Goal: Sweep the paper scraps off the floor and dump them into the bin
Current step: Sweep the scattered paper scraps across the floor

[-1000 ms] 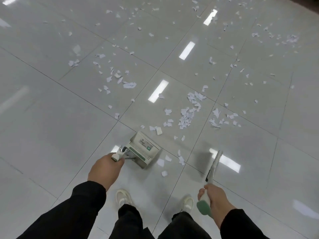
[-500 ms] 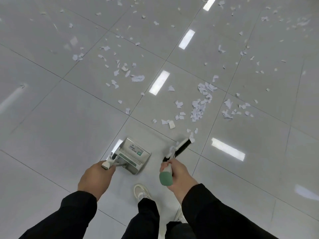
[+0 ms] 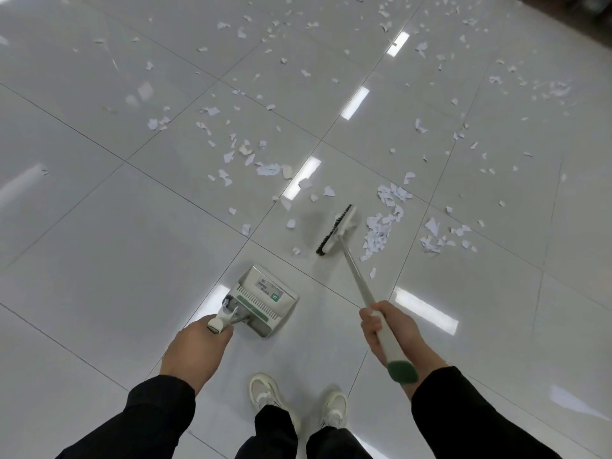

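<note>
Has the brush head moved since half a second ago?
Yes. The brush head has swung out from beside the dustpan, forward and right, next to the dense scrap pile.

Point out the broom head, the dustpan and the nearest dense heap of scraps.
broom head [image 3: 337, 229]: head view, white back of the head.
dustpan [image 3: 265, 294]: head view, labelled tray.
scrap heap [image 3: 381, 223]: head view, heap's middle.

We see a bright, evenly lit scene. Rectangular ceiling lights glare off the glossy floor [image 3: 99, 260] in white bars running near to far. Shadows are soft, faintest beside the broom head [image 3: 337, 230]. Tile lines bow toward the edges from the wide lens. Far paper scraps [image 3: 559, 89] look slightly smeared.
</note>
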A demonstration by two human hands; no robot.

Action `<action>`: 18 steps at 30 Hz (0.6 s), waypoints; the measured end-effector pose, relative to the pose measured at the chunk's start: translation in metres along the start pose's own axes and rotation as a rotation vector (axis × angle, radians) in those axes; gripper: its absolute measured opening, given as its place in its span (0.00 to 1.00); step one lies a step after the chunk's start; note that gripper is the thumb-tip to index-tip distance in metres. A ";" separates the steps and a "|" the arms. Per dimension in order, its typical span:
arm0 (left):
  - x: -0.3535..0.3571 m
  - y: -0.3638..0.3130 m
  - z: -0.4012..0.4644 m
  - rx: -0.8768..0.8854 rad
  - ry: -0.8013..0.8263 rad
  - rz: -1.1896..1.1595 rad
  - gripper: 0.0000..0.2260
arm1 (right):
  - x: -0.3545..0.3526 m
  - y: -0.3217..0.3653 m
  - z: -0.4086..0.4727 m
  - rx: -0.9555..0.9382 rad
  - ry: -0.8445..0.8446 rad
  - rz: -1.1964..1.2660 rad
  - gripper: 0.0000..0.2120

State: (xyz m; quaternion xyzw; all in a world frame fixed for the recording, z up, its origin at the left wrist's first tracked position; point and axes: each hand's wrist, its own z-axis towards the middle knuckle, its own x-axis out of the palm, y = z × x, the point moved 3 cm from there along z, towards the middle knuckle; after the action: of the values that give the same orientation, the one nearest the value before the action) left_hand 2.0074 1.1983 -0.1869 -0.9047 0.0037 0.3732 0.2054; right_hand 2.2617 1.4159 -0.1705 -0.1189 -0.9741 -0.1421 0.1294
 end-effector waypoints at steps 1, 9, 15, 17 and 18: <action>0.001 -0.001 -0.001 -0.004 0.001 0.000 0.14 | -0.006 -0.001 -0.006 -0.003 -0.015 -0.009 0.09; 0.015 -0.067 0.015 0.065 -0.001 0.028 0.13 | -0.060 0.062 -0.012 -0.078 -0.231 -0.048 0.10; 0.026 -0.104 0.030 0.061 0.011 0.075 0.13 | -0.050 0.104 0.042 -0.065 -0.308 0.003 0.06; 0.025 -0.114 0.032 0.051 0.005 0.083 0.13 | -0.032 0.109 0.068 -0.037 -0.298 0.012 0.06; 0.027 -0.121 0.036 0.036 0.002 0.084 0.13 | -0.017 0.114 0.084 -0.018 -0.266 -0.006 0.07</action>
State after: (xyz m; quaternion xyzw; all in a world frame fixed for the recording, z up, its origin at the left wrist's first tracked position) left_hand 2.0218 1.3266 -0.1835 -0.9002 0.0485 0.3806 0.2058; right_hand 2.2896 1.5445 -0.2253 -0.1350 -0.9817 -0.1343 -0.0022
